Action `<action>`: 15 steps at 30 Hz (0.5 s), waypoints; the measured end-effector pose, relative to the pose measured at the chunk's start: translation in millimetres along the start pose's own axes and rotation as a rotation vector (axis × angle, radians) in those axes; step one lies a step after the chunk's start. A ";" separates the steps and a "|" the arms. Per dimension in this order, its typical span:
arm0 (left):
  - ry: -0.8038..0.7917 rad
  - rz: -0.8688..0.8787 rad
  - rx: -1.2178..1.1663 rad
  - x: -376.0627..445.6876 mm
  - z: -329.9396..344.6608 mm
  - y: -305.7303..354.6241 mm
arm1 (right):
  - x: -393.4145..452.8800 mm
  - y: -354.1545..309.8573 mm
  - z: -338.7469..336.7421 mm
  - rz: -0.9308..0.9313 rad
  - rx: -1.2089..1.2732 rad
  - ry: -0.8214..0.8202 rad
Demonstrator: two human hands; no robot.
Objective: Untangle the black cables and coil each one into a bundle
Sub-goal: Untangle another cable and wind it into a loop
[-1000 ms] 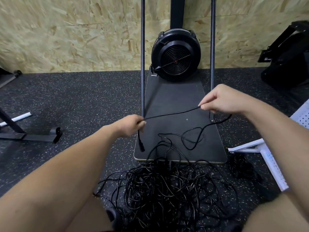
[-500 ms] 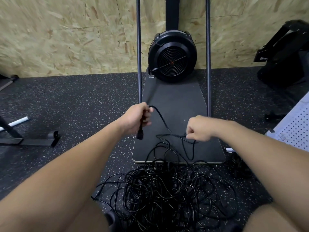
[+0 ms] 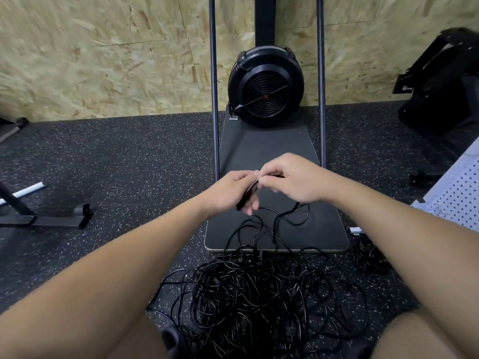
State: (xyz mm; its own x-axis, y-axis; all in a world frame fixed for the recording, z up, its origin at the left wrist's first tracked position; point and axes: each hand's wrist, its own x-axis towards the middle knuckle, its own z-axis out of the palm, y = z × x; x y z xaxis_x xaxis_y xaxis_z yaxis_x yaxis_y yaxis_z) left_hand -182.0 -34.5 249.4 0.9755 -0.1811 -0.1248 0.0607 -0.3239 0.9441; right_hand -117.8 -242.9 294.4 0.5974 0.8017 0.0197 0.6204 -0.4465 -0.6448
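Fingers (image 3: 261,181) of both hands pinching cable (image 3: 250,190)

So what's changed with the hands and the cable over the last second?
The right hand dropped to the cable, then carried it left to meet the left hand, laying a loop into its grip. The left hand kept hold of the cable end throughout. The tangled pile on the floor looks unchanged.

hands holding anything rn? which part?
Both grip one black cable near its plug end. The left hand holds the plug end and first loops; the right hand pinches the strand beside it. The rest trails into the tangled pile.
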 end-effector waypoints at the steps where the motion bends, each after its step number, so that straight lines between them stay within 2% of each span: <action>1: -0.014 -0.033 -0.036 0.6 1.4 0.0 | -0.4 3.6 -2.8 0.031 -0.010 0.064; 4: 0.019 -0.070 -0.194 6.5 1.9 -0.9 | -1.8 12.4 -8.9 0.082 0.021 0.176; 8: 0.043 -0.107 -0.307 4.9 1.0 2.0 | -2.6 17.5 -15.2 0.084 0.200 0.153; 11: -0.021 -0.137 -0.362 1.2 0.1 10.0 | -2.0 21.1 -15.4 0.112 0.180 0.201; 15: -0.017 -0.109 -0.377 -1.2 6.0 26.9 | 2.7 24.7 -6.9 0.230 0.104 0.271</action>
State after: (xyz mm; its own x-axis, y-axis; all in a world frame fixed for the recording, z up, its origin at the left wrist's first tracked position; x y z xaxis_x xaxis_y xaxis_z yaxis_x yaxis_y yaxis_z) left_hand -182.7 -48.6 273.2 0.9558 -0.1805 -0.2321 0.2398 0.0215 0.9706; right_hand -97.3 -254.5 283.7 0.8368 0.5445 0.0581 0.4077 -0.5486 -0.7300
